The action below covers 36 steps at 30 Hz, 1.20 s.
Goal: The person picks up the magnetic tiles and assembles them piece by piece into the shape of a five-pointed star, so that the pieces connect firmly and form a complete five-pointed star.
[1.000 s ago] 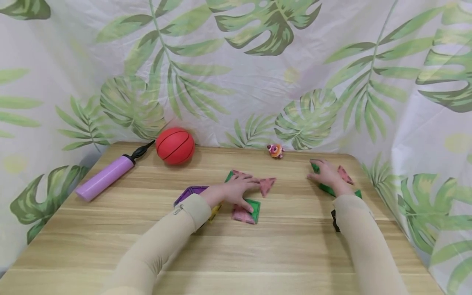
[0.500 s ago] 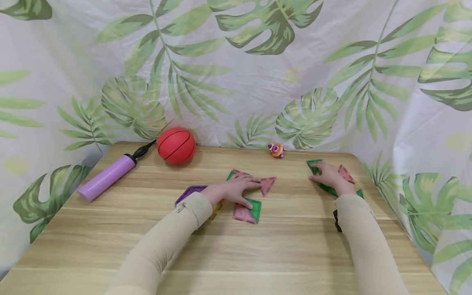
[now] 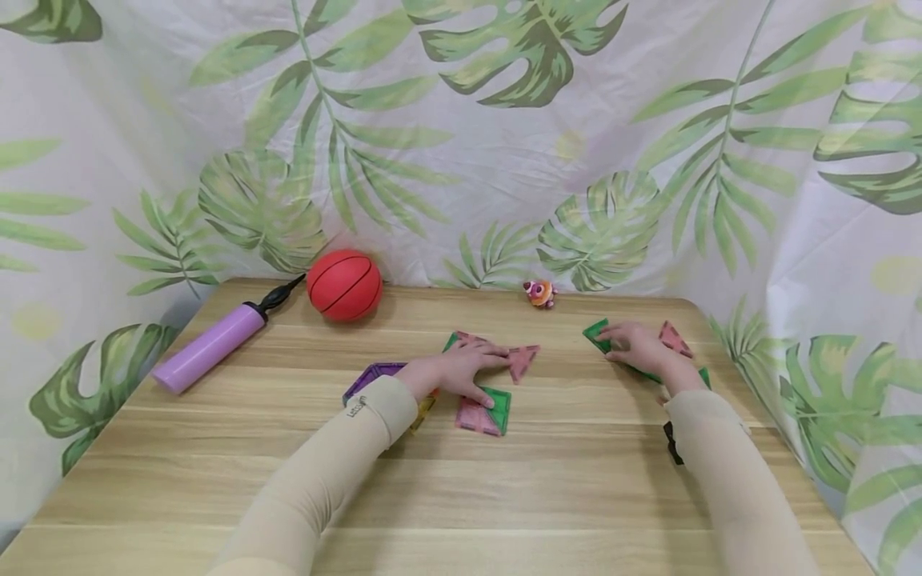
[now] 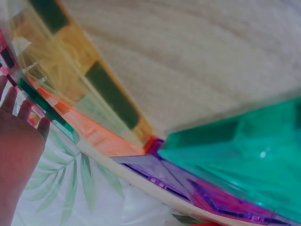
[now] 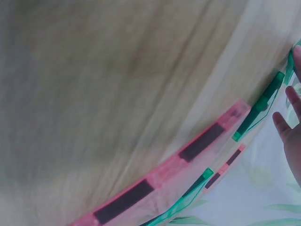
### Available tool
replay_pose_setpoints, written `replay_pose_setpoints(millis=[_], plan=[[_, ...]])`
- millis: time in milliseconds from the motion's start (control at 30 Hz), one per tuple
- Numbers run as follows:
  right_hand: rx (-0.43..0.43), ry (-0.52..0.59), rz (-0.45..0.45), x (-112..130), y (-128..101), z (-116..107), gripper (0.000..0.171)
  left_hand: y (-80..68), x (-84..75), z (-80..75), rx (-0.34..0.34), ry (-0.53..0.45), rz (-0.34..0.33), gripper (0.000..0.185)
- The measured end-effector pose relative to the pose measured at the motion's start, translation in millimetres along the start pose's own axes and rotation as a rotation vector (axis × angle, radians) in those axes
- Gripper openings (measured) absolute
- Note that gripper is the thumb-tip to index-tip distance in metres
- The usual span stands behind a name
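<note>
My left hand (image 3: 468, 370) lies flat with spread fingers on a cluster of flat magnetic tiles at mid-table: pink triangles (image 3: 522, 360), a green triangle (image 3: 499, 404) and a pink tile (image 3: 471, 416). A purple tile (image 3: 370, 376) and a yellow tile (image 3: 421, 410) peek out beside the wrist. In the left wrist view, yellow (image 4: 70, 84), purple (image 4: 188, 183) and teal (image 4: 244, 150) tiles fill the frame. My right hand (image 3: 628, 346) presses straight fingers on a green tile (image 3: 596, 334) at the right, with a pink triangle (image 3: 675, 338) behind it. The right wrist view shows a pink tile edge (image 5: 188, 155) and fingertips (image 5: 289, 125).
A red ball (image 3: 344, 285) and a lilac hand pump (image 3: 209, 346) lie at the back left of the wooden table (image 3: 504, 496). A small pink-and-orange toy (image 3: 539, 294) sits at the back edge. A leaf-print sheet (image 3: 461, 120) surrounds the table.
My right hand has slid leftward and nearer, taking the green tile under its fingers with it. The left hand and its tiles have stayed put.
</note>
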State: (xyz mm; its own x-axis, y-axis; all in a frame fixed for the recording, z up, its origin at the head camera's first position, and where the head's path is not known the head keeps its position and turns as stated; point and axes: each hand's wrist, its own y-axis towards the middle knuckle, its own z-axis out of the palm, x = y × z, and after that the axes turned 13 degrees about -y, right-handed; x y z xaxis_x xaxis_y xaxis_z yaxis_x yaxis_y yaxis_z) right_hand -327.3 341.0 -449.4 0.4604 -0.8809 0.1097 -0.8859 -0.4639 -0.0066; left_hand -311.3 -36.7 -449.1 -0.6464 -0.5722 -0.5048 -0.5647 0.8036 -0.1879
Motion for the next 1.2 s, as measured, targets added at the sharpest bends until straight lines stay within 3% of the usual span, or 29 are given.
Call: replay_pose_setpoints(millis=[133,500,600,767,967,1200], plan=[[0.008,-0.018,-0.075,8,-3,-1,0.037,-0.1,-0.6,0.2,0.003,0.000,-0.004,0.081],[-0.054,0.043,-0.179,29,-4,3,0.045,0.8,-1.1,0.7,0.003,0.027,-0.031,0.082],[-0.066,0.079,-0.158,31,-2,3,0.043,0.5,-1.5,0.8,0.006,0.025,-0.037,0.081],[-0.065,0.127,-0.027,37,5,1,0.038,-0.2,-2.5,0.6,0.010,0.019,-0.029,0.081],[-0.030,0.036,0.111,48,14,5,0.060,-0.3,-2.6,1.0,0.007,0.019,-0.016,0.080],[-0.034,-0.040,0.140,54,21,11,0.061,-2.5,-2.7,1.4,0.004,0.017,-0.023,0.080]])
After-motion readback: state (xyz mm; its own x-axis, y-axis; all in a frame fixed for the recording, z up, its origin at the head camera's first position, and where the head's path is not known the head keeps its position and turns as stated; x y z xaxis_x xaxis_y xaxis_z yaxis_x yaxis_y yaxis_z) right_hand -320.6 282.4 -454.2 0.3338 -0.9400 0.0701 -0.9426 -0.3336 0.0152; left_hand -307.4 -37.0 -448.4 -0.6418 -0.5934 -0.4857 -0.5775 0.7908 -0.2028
